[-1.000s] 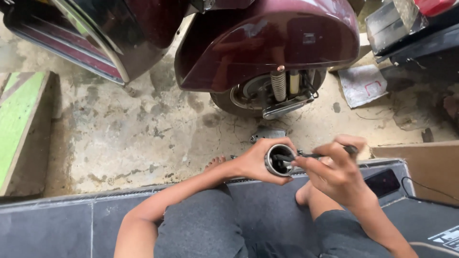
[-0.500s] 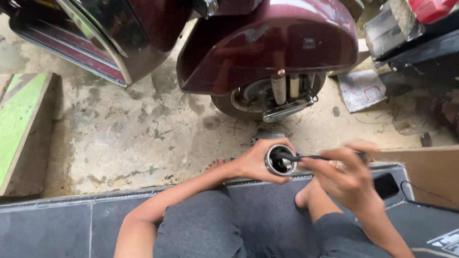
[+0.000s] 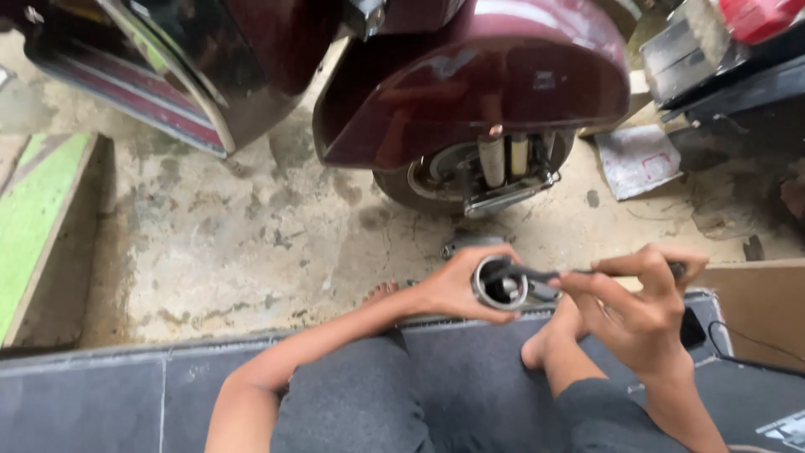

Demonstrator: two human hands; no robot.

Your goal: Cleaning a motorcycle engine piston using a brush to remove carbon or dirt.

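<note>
While the left hand (image 3: 457, 289) curls its fingers round a short metal cylinder (image 3: 501, 289), the open end of that part faces up toward the head camera, so its bright rim and dark inside show. The cylinder sits just above the person's knees, over the edge of the dark grey mat (image 3: 84, 403), a little in front of the scooter's wheel (image 3: 436, 180). The right hand (image 3: 637, 315) is closed on a thin dark tool (image 3: 553, 273), thumb and forefinger pinching its handle near the top, the other fingers folded below. The tool lies almost level, and its tip reaches across the rim into the cylinder's mouth; what it touches inside is too dark to tell.

A bare foot (image 3: 545, 340) shows between the two forearms, resting on the mat. Beyond the hands stands a maroon scooter (image 3: 470, 84), its body panel covering most of the wheel, with a shock absorber (image 3: 490, 159) beside the hub. The ground is stained concrete (image 3: 251, 243). A green board (image 3: 38, 210) lies at the left edge, a brown cardboard piece (image 3: 755, 302) at the right, just behind the right hand, and a grey sheet (image 3: 637, 159) lies on the concrete farther back.
</note>
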